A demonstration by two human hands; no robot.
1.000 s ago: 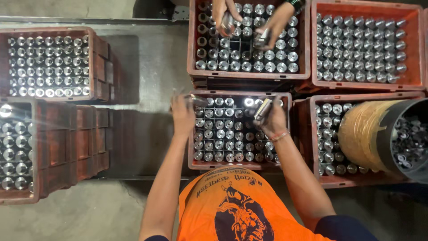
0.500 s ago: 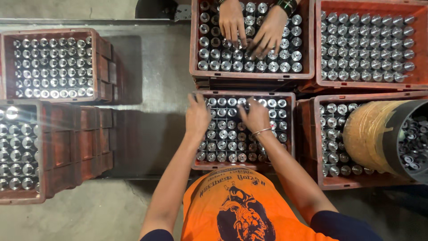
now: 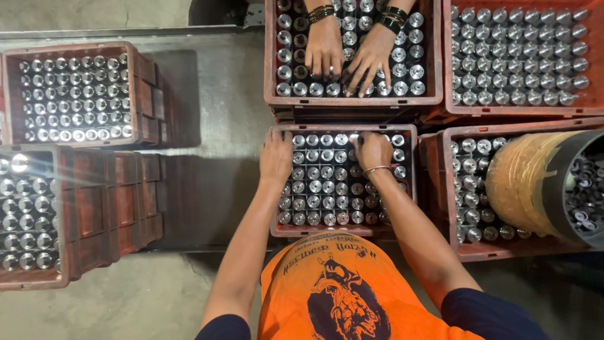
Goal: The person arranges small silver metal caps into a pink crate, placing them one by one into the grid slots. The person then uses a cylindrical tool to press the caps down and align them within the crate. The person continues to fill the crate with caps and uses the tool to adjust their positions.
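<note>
A red plastic crate (image 3: 343, 232) in front of me is filled with upright shiny metal cylinders (image 3: 327, 189). My left hand (image 3: 277, 157) lies flat on the crate's left rim and on the cylinders beside it, holding nothing. My right hand (image 3: 372, 151), a thin bangle on its wrist, rests on the cylinders near the crate's far right corner. Its fingers curl down over the top row, and what they grip is hidden. In the crate (image 3: 352, 101) beyond mine, another person's two hands (image 3: 346, 53) with dark bangles press on the cylinders.
More red crates of cylinders stand at the far right (image 3: 522, 110), at the left (image 3: 75, 50) and stacked at the near left (image 3: 94, 208). A tape-wrapped drum (image 3: 528, 182) holding metal parts lies over the crate on my right. The floor is grey concrete.
Both my hands held cylinders above the crate a second ago; they have come down onto the packed cylinders. The other person's hands have also lowered onto their crate.
</note>
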